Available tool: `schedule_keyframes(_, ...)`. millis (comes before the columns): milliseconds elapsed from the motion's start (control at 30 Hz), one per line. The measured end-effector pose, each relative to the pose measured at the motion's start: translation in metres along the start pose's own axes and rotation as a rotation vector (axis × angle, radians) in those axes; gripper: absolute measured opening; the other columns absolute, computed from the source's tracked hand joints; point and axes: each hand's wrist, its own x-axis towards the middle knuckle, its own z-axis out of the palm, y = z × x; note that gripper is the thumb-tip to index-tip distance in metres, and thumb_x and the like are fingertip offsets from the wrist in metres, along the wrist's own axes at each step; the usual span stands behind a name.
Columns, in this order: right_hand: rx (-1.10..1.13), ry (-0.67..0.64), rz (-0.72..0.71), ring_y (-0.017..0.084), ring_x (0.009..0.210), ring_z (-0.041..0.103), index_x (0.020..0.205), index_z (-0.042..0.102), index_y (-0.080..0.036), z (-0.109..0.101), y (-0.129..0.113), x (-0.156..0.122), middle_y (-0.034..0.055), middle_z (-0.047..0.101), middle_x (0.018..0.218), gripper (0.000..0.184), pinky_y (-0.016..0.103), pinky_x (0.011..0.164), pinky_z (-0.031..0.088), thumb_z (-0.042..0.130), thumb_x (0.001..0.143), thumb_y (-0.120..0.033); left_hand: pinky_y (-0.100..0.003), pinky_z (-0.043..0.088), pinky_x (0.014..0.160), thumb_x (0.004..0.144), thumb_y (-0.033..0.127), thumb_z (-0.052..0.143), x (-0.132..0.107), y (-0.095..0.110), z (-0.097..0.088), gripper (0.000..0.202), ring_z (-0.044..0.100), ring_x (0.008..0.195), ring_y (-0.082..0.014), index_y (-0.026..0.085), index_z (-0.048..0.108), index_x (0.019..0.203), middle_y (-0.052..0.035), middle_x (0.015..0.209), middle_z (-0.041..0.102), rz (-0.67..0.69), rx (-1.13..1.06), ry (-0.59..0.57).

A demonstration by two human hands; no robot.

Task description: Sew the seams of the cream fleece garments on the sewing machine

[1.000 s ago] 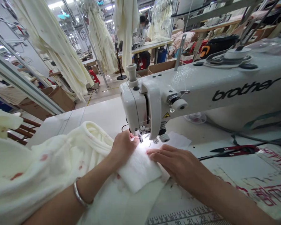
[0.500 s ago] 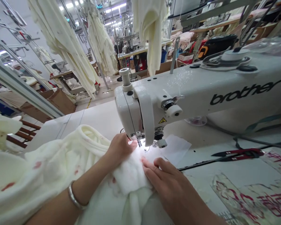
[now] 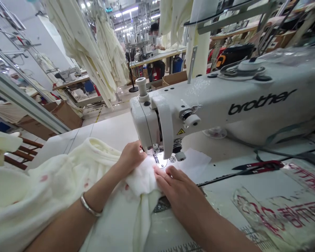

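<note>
A cream fleece garment (image 3: 76,171) with small reddish prints lies across the left of the sewing table, part of it under the presser foot (image 3: 156,158) of a white sewing machine (image 3: 170,115). My left hand (image 3: 131,157), with a silver bangle on its wrist, is closed on the cloth just left of the foot; its fingertips are partly hidden behind the machine head. My right hand (image 3: 181,185) grips the cloth's edge right in front of the needle plate, fingers together and thumb hidden. A lamp lights the stitching spot.
Red-and-black thread snips (image 3: 259,166) lie right of the machine, near taped plastic with red lettering (image 3: 288,213). A white sheet (image 3: 196,162) sits behind my right hand. Cream garments (image 3: 81,45) hang beyond the table; a co-worker (image 3: 157,42) sits at a distant machine.
The view has shifted slightly. Both hands and the cloth have moved a little, and a dark patch now shows below the cloth beside my right hand. The distant co-worker has come into view.
</note>
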Motion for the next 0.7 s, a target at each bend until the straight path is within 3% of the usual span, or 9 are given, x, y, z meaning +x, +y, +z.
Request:
schedule_keyframes(167,-0.103,0.022,0.005,0.022,0.090,0.052,0.105,0.065,-0.011,0.000,-0.012,-0.006,0.0073,0.059,0.124,0.039,0.030,0.073,0.051,0.053,0.069,-0.004,-0.030,0.047,0.078,0.074,0.011,0.050,-0.002,-0.004,0.002,0.019,0.063,0.087,-0.0220,0.016,0.065,0.085,-0.0087,0.088,0.070,0.029,0.026,-0.001)
schedule_keyframes(333,-0.223,0.011,0.017,0.025,0.092,0.054,0.116,0.060,-0.004,0.009,-0.022,-0.004,0.0137,0.057,0.125,0.046,0.033,0.070,0.052,0.051,0.071,-0.004,-0.029,0.045,0.076,0.076,0.014,0.052,0.000,-0.001,0.001,0.013,0.063,0.088,-0.0214,0.016,0.063,0.083,-0.0076,0.090,0.070,0.056,0.037,-0.003)
schedule_keyframes(467,-0.208,0.001,-0.028,0.025,0.084,0.057,0.095,0.068,-0.007,0.006,-0.028,0.003,0.0158,0.065,0.108,0.031,0.034,0.067,0.052,0.051,0.070,-0.003,-0.028,0.043,0.070,0.077,0.017,0.053,-0.008,0.003,-0.017,0.009,0.061,0.076,-0.0199,0.016,0.060,0.072,-0.0055,0.075,0.067,0.023,0.066,-0.005)
schedule_keyframes(533,-0.171,0.033,-0.053,0.024,0.084,0.058,0.088,0.068,-0.010,-0.003,-0.039,0.001,0.0136,0.067,0.098,0.027,0.034,0.070,0.053,0.050,0.069,-0.003,-0.029,0.042,0.069,0.077,0.020,0.053,-0.027,0.006,-0.041,0.010,0.059,0.073,-0.0196,0.016,0.059,0.070,-0.0045,0.071,0.064,-0.012,0.094,0.026)
schedule_keyframes(633,-0.006,0.345,-0.065,0.023,0.094,0.058,0.100,0.064,-0.010,-0.024,-0.068,-0.008,0.0117,0.065,0.103,0.034,0.033,0.080,0.052,0.042,0.076,-0.001,-0.027,0.042,0.065,0.085,0.036,0.047,-0.082,0.018,-0.086,0.025,0.056,0.070,-0.0172,0.017,0.059,0.075,-0.0020,0.071,0.062,-0.059,-0.013,0.035)
schedule_keyframes(700,0.101,0.519,-0.104,0.021,0.092,0.060,0.117,0.056,-0.008,-0.039,-0.088,-0.013,0.0116,0.065,0.103,0.040,0.030,0.077,0.053,0.037,0.083,-0.002,-0.025,0.045,0.066,0.088,0.046,0.041,-0.129,0.033,-0.109,0.035,0.057,0.076,-0.0171,0.019,0.062,0.080,-0.0015,0.077,0.063,-0.103,-0.273,0.003)
